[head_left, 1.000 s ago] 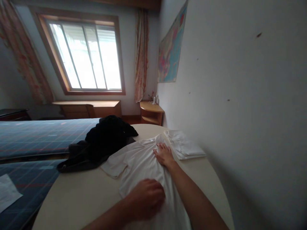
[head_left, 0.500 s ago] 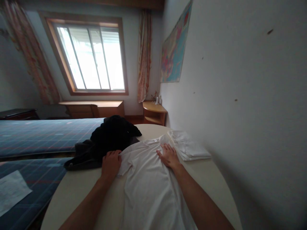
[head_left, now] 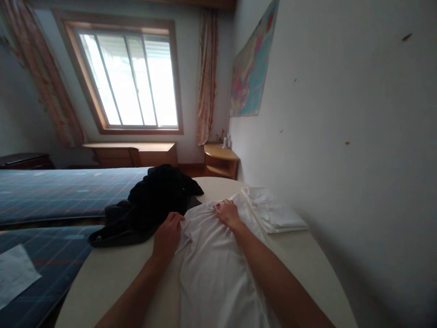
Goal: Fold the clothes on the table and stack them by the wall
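Note:
A white T-shirt [head_left: 215, 269] lies lengthwise on the round cream table [head_left: 112, 269], folded over on itself with soft creases, its top pointing away from me. My left hand [head_left: 168, 234] is at its left sleeve, fingertips closed on the cloth by the shoulder. Near the collar, my right hand [head_left: 228, 214] has its fingers curled into the fabric, pinching it. Just beyond my left hand sits a rumpled black garment [head_left: 157, 196]. To the right of the shirt rests a folded white garment [head_left: 275, 212].
A plaid mattress [head_left: 68, 191] stretches along the left, with a sheet of paper [head_left: 17, 273] on a nearer plaid one. The wall [head_left: 358, 182] runs close to the table's right side. A corner shelf [head_left: 221, 155] and a desk [head_left: 136, 152] stand beyond.
My right hand has moved left along the shirt's top, its spread fingers now curled into cloth. My left hand has shifted right onto the sleeve. The view has shifted slightly.

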`<state>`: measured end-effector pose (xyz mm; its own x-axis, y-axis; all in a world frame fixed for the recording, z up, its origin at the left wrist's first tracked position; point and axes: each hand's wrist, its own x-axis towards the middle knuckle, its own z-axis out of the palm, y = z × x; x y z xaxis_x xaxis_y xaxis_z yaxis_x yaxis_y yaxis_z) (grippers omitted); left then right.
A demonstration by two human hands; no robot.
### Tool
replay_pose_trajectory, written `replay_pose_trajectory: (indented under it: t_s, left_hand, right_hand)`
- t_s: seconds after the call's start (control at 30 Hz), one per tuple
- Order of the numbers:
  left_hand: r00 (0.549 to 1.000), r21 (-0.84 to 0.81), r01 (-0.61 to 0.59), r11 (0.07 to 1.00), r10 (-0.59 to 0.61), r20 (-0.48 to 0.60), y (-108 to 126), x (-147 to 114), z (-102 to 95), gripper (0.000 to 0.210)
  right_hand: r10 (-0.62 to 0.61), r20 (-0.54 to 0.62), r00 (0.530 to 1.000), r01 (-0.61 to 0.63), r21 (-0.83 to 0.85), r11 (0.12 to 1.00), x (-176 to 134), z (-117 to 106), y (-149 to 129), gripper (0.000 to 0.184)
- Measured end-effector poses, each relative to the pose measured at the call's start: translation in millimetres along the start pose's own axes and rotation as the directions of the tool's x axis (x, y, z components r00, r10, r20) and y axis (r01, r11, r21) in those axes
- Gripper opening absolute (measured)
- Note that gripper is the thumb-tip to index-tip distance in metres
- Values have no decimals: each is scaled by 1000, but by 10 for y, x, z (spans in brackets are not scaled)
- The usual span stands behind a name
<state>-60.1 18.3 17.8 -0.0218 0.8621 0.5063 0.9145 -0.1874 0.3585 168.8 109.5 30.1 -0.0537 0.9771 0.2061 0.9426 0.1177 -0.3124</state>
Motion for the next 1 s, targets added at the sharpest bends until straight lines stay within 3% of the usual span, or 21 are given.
replay_pose_trajectory:
  t_s: [0.27, 0.43, 0.6, 0.8, 1.0]
  left_hand:
    - [996, -27, -85, 996, 85, -23, -70, -43, 44, 36]
    - [1000, 55, -9, 998, 9, 0, -131, -2, -11, 38]
    - [997, 143, 62, 988, -67, 33, -258, 29, -38, 45]
    - [985, 172, 107, 979, -128, 115, -285, 51, -137, 55]
    - [941, 253, 279, 926, -317, 121, -188, 74, -383, 38]
  right_hand:
    - [71, 43, 997, -76, 124, 989, 298, 220, -179, 31]
    - [113, 49, 992, -120, 206, 971, 505, 240, -211, 28]
    - [65, 39, 997, -72, 245, 967, 607, 204, -205, 30]
    - [-101, 60, 993, 86, 213, 973, 465, 191, -192, 41]
    - [-153, -1, 988, 152, 90, 984, 157, 259, -223, 36]
